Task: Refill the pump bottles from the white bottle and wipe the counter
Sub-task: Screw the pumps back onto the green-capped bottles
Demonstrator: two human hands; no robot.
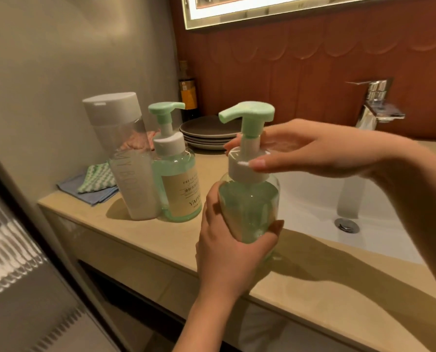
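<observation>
The left hand gripped the clear green pump bottle round its lower body, holding it just above the counter edge. The right hand pinched its white collar, thumb in front. To the left, well apart from both hands, a second pump bottle stood touching the white bottle, with folded cloths behind.

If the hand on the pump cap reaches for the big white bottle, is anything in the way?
Yes: the other pump bottle stands beside the white bottle, between it and the right hand.
</observation>
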